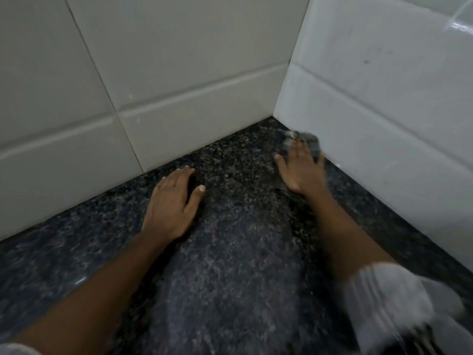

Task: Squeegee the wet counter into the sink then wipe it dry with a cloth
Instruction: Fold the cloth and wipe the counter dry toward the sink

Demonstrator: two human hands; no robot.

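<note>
Wiping corner dry | right hand (300, 167) pressing cloth (305, 140) flat | left hand (171, 203) empty, splayed on surface (230, 265) | work outward, overlapping passes.

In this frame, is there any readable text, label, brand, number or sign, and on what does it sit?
None can be read.
Wall tiles: plain, no print.
Dark speckled counter: only the stone pattern.
Cloth under the right hand: blurred, no label visible.
Left hand lies flat on the counter, holding nothing.
White sleeve: blurred, no marking legible.
</note>
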